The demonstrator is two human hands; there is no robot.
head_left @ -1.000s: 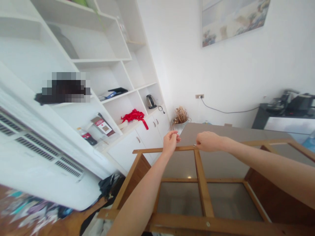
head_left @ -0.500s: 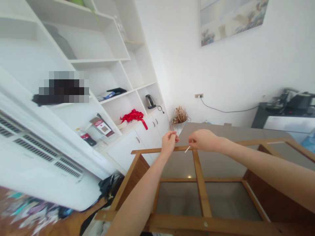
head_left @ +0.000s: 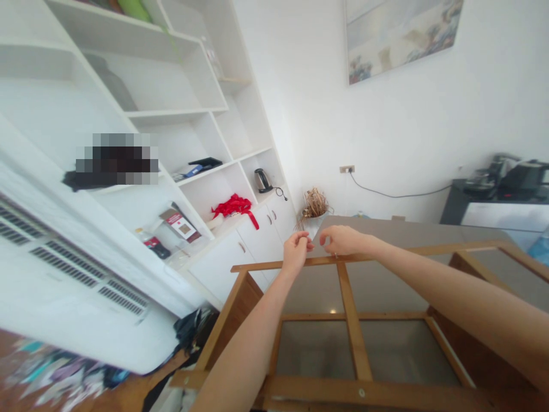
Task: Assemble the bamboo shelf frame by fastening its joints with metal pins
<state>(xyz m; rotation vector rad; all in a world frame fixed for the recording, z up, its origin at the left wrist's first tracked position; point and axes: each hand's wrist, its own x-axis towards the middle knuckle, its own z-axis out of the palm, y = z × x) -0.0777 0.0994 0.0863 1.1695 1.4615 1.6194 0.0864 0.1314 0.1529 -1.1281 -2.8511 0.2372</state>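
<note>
My left hand (head_left: 297, 249) is closed, thumb against curled fingers, just above the far rail of a wooden frame (head_left: 354, 320). Whatever it may hold is too small to name. Close by on the right, my right hand (head_left: 345, 240) hovers over the same rail where a crosspiece meets it. Its fingers are curled into a pinch, and a tiny pale bit shows under them. What that bit is, I cannot make out. The frame has several rails and wooden side panels and lies below both forearms.
A grey tabletop (head_left: 386, 228) lies beyond the frame. White shelving (head_left: 180, 117) on the left holds a kettle (head_left: 262, 180), red ribbon (head_left: 234, 207) and a bottle (head_left: 153, 243). Dried stalks (head_left: 315, 203) stand in the corner. Cloth pieces (head_left: 64, 372) litter the floor.
The white stick that stuck out below my right hand no longer shows plainly. My right hand has shifted slightly left, towards the left hand. The view has moved a little.
</note>
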